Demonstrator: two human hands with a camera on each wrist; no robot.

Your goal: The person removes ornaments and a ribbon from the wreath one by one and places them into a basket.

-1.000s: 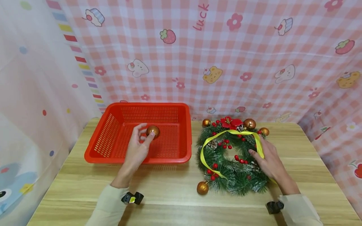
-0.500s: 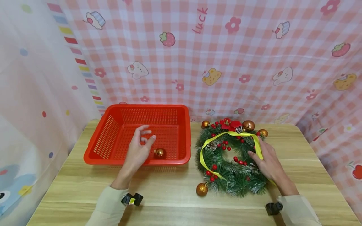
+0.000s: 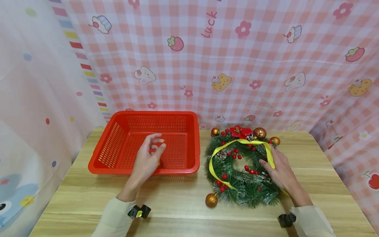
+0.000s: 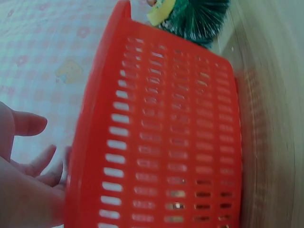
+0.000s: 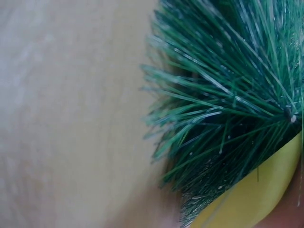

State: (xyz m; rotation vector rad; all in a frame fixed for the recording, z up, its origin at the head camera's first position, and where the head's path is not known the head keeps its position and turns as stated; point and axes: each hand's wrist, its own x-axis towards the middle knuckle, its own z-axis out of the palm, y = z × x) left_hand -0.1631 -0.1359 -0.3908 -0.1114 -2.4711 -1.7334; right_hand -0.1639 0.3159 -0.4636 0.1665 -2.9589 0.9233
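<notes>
Over the red plastic basket is my left hand, its fingers loosely bent with nothing between them. A shiny copper bauble lies on the basket floor, mostly hidden behind that hand. To the right a green Christmas wreath lies flat, with red berries, pine cones and a red flower. My right hand grips the wreath's right side, thumb toward the middle; the other fingers are partly hidden. A yellow ribbon loops over the wreath and passes under this hand.
One glittery gold bauble sits by the wreath's front left. More baubles rest along its back edge, among them a copper bauble. Behind the wooden table hangs a pink checked curtain.
My left hand has let go of the copper bauble, which dropped into the basket and rolled toward its front, then left behind the hand. My right hand stays on the wreath.
</notes>
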